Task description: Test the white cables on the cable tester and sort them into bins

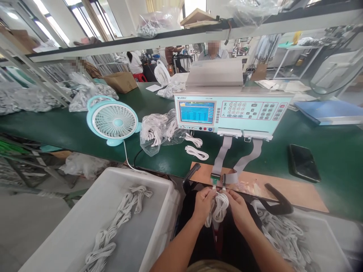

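A coiled white cable [221, 207] hangs between my two hands above my lap. My left hand [204, 204] is closed on one end of it, close to a small green circuit board [214, 181] at the end of a grey ribbon cable [222, 158]. At the other end, my right hand [236, 206] pinches a plug beside the black connector of the second ribbon cable [251, 156]. Whether the plugs are fully seated I cannot tell. Both ribbon cables run up to a cable tester [249, 111] with a lit screen [197, 112].
Left of me stands a white bin [147, 234] with coiled cables; another bin [326, 230] of cables is at the right. On the green table are a fan [113, 121], bagged cables [155, 130], two loose coils [196, 153] and a phone [304, 162]. A person [214, 53] sits behind the tester.
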Tool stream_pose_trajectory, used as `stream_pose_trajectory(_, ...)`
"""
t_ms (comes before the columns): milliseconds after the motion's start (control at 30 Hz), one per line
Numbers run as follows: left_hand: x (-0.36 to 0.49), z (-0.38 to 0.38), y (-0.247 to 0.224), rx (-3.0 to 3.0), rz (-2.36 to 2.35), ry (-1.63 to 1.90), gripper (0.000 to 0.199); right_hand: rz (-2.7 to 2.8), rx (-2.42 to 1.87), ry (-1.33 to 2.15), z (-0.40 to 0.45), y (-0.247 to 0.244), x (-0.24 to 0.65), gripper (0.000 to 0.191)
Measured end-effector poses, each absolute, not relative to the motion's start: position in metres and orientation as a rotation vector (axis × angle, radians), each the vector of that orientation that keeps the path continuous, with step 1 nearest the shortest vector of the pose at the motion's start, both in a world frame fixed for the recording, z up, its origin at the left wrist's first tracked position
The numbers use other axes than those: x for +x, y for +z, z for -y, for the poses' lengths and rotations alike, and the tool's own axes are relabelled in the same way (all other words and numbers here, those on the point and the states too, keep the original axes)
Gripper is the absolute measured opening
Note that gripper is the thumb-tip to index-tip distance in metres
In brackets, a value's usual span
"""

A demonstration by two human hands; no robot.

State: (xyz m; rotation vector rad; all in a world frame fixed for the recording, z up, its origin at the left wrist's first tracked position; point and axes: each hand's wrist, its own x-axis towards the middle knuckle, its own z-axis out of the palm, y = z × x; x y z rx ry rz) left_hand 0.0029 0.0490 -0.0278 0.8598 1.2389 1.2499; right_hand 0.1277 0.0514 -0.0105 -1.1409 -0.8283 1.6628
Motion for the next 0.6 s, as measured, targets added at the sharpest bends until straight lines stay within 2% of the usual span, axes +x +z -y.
stream_pose_trajectory(233, 0.001, -0.055, -0.015, 0.842, -1.212, 1.187, 0.033, 0.790, -1.191, 1.643, -0.052, -0.011, 0.126, 0.037)
stream_pose_trajectory(600, 0.008, -0.065, -0.031, 0.833, -1.221, 1.233, 0.036, 0.714, -1.192, 1.600, -0.051, -0.012, 0.120, 0.037)
